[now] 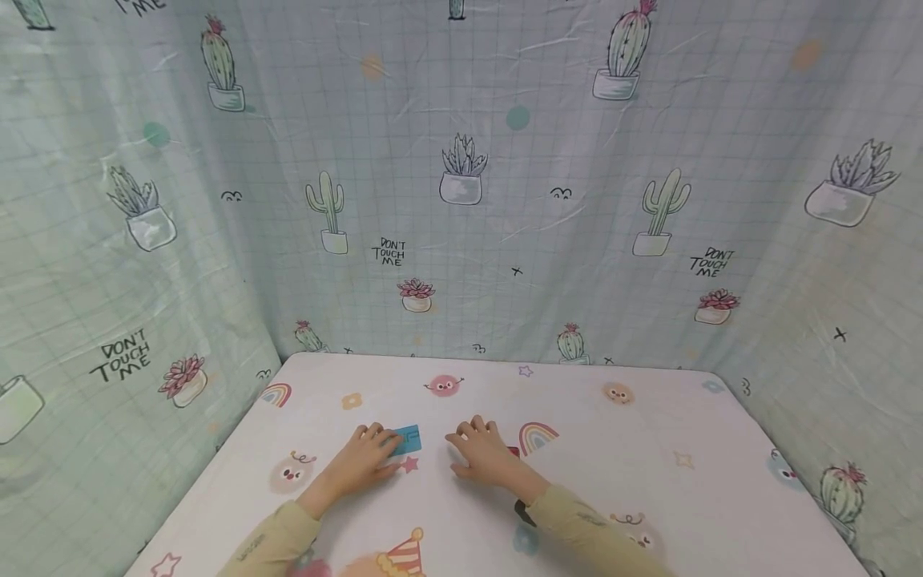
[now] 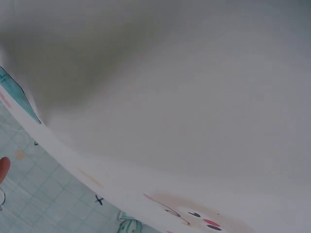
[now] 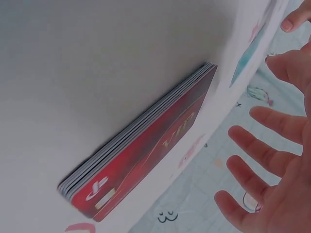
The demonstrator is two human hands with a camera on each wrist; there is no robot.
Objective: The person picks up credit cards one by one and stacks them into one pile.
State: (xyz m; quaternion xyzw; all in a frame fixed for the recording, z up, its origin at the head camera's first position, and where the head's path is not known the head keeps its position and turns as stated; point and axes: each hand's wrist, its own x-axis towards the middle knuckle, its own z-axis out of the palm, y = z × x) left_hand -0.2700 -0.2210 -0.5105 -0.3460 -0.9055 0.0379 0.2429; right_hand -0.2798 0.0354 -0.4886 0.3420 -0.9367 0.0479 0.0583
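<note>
A blue card (image 1: pixel 409 439) lies flat on the table, and in the right wrist view the same blue card (image 3: pixel 247 59) shows at a steep slant. Over its left part in the head view is my left hand (image 1: pixel 360 463), fingers loosely bent and spread, not curled round it. One left fingertip (image 2: pixel 4 169) shows at the edge of the left wrist view. My right hand (image 1: pixel 481 457) is held above the table with fingers spread and nothing in them. Beside it lies a neat stack of cards (image 3: pixel 141 150), red with "VIP" on top, mostly hidden behind that hand in the head view.
The table (image 1: pixel 613 449) wears a pale cloth printed with rainbows, stars and smiling faces. Curtains (image 1: pixel 476 104) with cactus prints stand behind it and along both sides. A small dark shape (image 1: pixel 525 513) shows beside the right cuff.
</note>
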